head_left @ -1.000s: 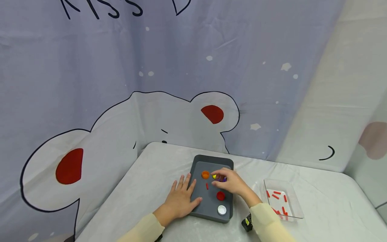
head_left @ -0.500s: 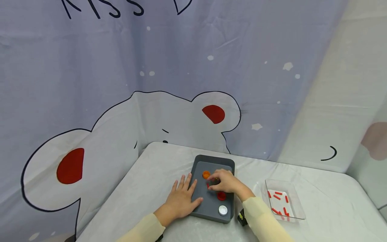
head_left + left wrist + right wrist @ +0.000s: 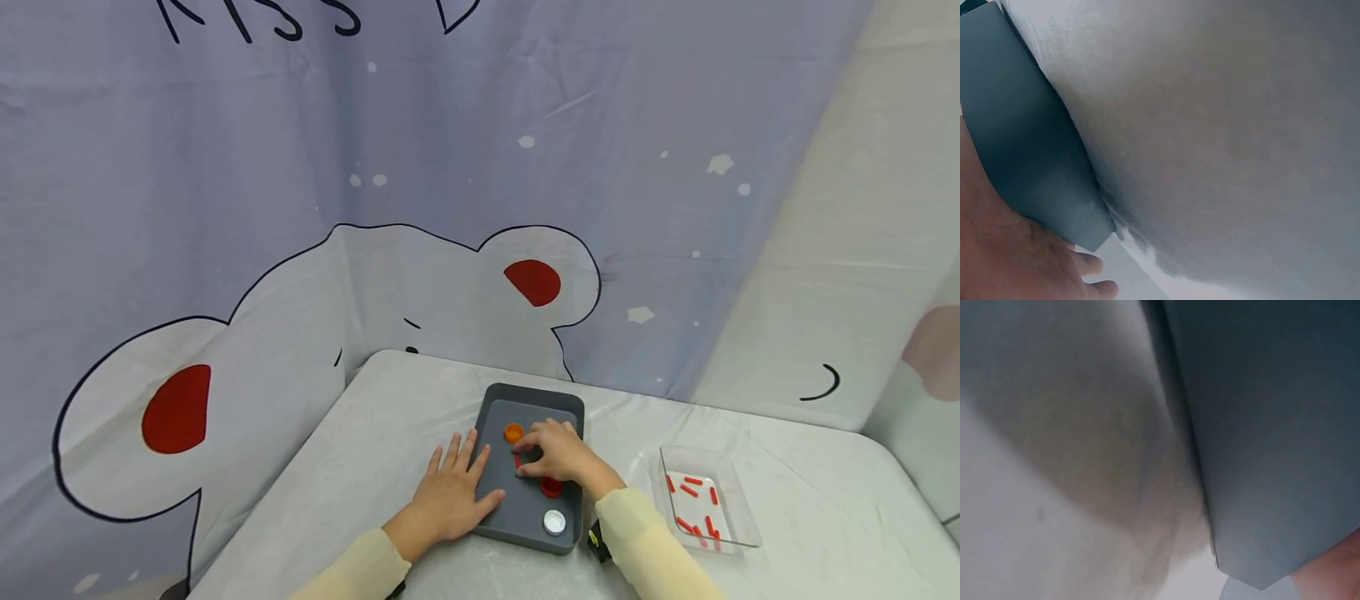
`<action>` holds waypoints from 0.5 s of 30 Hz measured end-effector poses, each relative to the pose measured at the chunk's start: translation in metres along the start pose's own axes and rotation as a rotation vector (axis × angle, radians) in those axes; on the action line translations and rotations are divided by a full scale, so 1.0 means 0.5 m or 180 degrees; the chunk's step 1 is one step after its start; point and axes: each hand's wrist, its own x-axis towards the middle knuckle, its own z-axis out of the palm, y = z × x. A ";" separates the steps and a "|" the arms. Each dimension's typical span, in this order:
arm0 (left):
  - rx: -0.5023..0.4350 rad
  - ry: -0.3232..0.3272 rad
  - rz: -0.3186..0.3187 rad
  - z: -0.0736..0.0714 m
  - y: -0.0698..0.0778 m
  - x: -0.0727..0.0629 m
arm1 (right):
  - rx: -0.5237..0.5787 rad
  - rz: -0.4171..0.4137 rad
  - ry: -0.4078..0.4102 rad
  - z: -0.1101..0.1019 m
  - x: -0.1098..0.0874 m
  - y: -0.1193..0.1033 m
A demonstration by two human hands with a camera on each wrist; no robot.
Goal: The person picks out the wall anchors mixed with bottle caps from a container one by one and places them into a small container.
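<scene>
On the left rim of the grey tray (image 3: 517,533), my left hand (image 3: 445,497) rests with its fingers spread straight. My right hand (image 3: 558,454) is over the middle of the tray, thumb and forefinger at the two ends of a small red stick (image 3: 517,461), which they appear to pinch. Just beyond the fingertips lies an orange round cap (image 3: 513,432). A red round cap (image 3: 551,487) shows partly below the right hand, and a white cap (image 3: 554,522) lies nearest me. The wrist views catch part of the left hand (image 3: 1016,262) and right hand (image 3: 1332,572).
A clear plastic box (image 3: 738,521) with several red sticks (image 3: 689,491) stands on the white-covered table (image 3: 405,400), right of the tray. Behind the table hangs a printed curtain (image 3: 420,150). Blue-grey panels fill much of both wrist views; I cannot tell what they are.
My right hand has moved left and lower, to the red stick in the tray. It now covers the yellow and purple pieces seen earlier. My left hand stays put.
</scene>
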 end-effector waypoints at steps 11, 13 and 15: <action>0.0017 -0.0038 0.0010 -0.007 0.003 -0.003 | -0.0069 0.0053 0.0029 -0.001 0.000 -0.005; 0.0016 -0.0044 0.0008 -0.008 0.003 -0.003 | -0.0078 0.0053 0.0056 0.001 0.001 -0.004; 0.0016 -0.0058 -0.0003 -0.010 0.004 -0.004 | -0.0084 0.0048 0.0090 0.003 0.001 -0.004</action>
